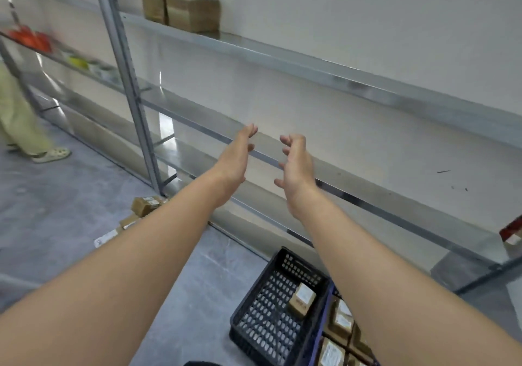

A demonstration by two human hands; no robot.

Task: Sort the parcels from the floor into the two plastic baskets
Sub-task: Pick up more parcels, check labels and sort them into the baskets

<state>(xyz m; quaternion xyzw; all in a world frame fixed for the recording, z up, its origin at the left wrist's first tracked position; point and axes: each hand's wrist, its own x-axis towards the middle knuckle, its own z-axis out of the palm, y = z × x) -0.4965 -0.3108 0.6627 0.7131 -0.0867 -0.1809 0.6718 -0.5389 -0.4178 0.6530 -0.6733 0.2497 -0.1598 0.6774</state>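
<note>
Both my arms reach forward in front of a metal shelf. My left hand (236, 155) and my right hand (295, 163) face each other, fingers apart, holding nothing. Below my right arm a black plastic basket (262, 317) stands on the floor with one small cardboard parcel (302, 299) inside. Against its right side a blue basket (324, 320) holds several brown parcels (343, 322). On the floor under my left forearm lie a few loose parcels (145, 204), partly hidden by the arm.
A long metal shelving rack (310, 63) runs along the white wall, with two cardboard boxes (183, 11) on an upper shelf. Another person's legs (19, 123) stand at far left on the grey floor. A red item (512, 231) sits on a shelf at right.
</note>
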